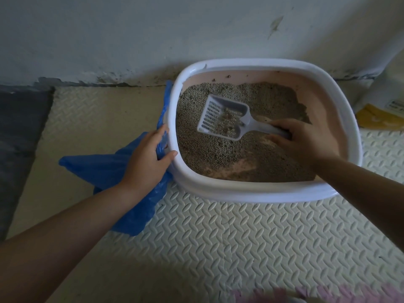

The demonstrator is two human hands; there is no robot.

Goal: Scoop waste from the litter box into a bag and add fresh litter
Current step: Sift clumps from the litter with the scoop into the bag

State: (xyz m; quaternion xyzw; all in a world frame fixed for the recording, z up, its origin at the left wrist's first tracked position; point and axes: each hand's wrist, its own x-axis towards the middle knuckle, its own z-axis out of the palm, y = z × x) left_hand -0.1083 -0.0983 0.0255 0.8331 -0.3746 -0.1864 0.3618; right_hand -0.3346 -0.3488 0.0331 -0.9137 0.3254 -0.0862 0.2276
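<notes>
Right hand [306,142] reaches into the near right part of the box, fingers curled round the handle of a white slotted scoop [223,119]. Left hand [146,158] lies outside the box on its left. Its fingers look straight and press on a blue plastic bag [96,169], and the thumb tip touches the white rim. A fold of the bag shows between thumb and forefinger, but I cannot tell whether it is pinched.

Behind everything stands a pale wall [131,36], scuffed and dark-stained along its foot. A cream floor mat [240,241] with a raised pattern covers the floor, and a dark grey mat [19,132] lies along its left edge.

The litter box [251,193] sits on the cream mat close to the wall, with a broad white rim and a pink inside. The blue bag lies crumpled on the mat against the box's left wall, spreading to the left and toward the camera.

At the right edge, just beside the box, stands a white and yellow sack [384,92], only partly in view. Something pink and blurred [328,295] shows at the bottom edge.

Grey-brown litter [203,147] covers most of the box floor, heaped toward the far left, while bare pink patches show near the front and along the right side.

The scoop's head rests on the litter around the middle of the box, open end pointing to the far left, with a few brown clumps [228,119] on its slots.
</notes>
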